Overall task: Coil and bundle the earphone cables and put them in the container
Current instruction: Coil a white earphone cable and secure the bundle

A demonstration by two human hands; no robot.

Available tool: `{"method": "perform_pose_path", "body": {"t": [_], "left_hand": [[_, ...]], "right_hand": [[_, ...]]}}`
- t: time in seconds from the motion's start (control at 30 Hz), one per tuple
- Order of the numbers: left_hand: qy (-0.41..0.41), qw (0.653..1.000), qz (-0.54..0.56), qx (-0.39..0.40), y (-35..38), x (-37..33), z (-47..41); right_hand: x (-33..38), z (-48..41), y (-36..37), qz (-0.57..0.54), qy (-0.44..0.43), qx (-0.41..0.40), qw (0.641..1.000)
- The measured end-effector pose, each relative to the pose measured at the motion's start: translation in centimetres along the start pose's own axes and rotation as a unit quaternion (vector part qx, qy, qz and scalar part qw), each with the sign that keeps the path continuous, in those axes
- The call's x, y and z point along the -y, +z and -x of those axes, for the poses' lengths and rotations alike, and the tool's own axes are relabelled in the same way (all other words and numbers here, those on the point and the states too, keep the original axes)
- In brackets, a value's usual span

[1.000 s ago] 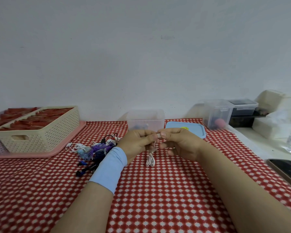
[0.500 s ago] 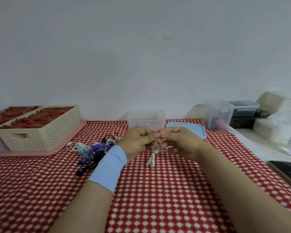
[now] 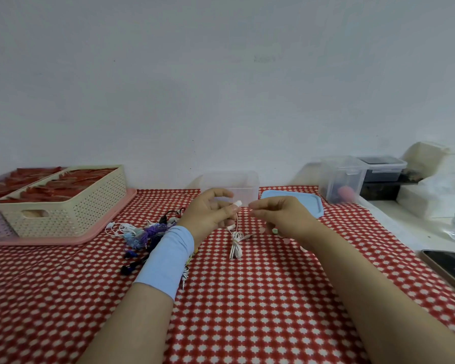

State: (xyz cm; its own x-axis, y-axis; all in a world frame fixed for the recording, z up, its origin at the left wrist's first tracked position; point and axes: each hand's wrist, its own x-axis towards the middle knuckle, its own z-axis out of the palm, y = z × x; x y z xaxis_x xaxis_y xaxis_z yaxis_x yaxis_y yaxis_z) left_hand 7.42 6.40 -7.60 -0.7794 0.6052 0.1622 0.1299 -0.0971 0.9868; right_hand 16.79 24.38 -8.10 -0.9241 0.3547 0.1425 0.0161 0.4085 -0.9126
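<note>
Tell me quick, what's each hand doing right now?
Left hand: pinching the top of the white earphone, which dangles below it.
Right hand: fingers curled, apart from the cable; can't tell if it holds anything.

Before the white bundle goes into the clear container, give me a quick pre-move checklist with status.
1. Bundle held: ok. The left hand pinches the top of the white earphone bundle, which hangs from it.
2. Coil tied: cannot tell; a wrap seems to cinch the middle, too small to confirm.
3. Right hand off the bundle: ok, apart from it; whether it holds anything is unclear.
4. Clear container open: ok, the blue lid lies beside it.
5. Path: ok, the container sits just behind the hands.
6. More cables left: the tangled pile remains unsorted.
</note>
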Motion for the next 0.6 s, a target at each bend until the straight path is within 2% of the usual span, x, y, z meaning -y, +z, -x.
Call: {"method": "perform_pose_path", "body": {"t": [0.07, 0.13, 0.2, 0.37, 0.6], "left_hand": [[0.015, 1.000, -0.026, 0.005, -0.3, 0.0, 0.0], [0.022, 0.998, -0.051, 0.009, -0.6, -0.1, 0.0], [0.021, 0.997, -0.081, 0.005, -0.8, -0.2, 0.2], [0.030, 0.985, -0.165, -0.038, -1.3, -0.5, 0.3], [0.035, 0.965, -0.244, -0.086, -2.5, -0.1, 0.1]], "right_hand": [[-0.2, -0.2, 0.5, 0.091, -0.035, 0.053, 0.994], [-0.1, -0.2, 1.2, 0.191, -0.059, 0.121, 0.972], [0.0, -0.2, 2.0, 0.251, -0.074, 0.155, 0.953], [1.0, -0.2, 3.2, 0.359, -0.093, 0.129, 0.920], [1.3, -0.5, 3.2, 0.368, -0.079, 0.138, 0.916]]}}
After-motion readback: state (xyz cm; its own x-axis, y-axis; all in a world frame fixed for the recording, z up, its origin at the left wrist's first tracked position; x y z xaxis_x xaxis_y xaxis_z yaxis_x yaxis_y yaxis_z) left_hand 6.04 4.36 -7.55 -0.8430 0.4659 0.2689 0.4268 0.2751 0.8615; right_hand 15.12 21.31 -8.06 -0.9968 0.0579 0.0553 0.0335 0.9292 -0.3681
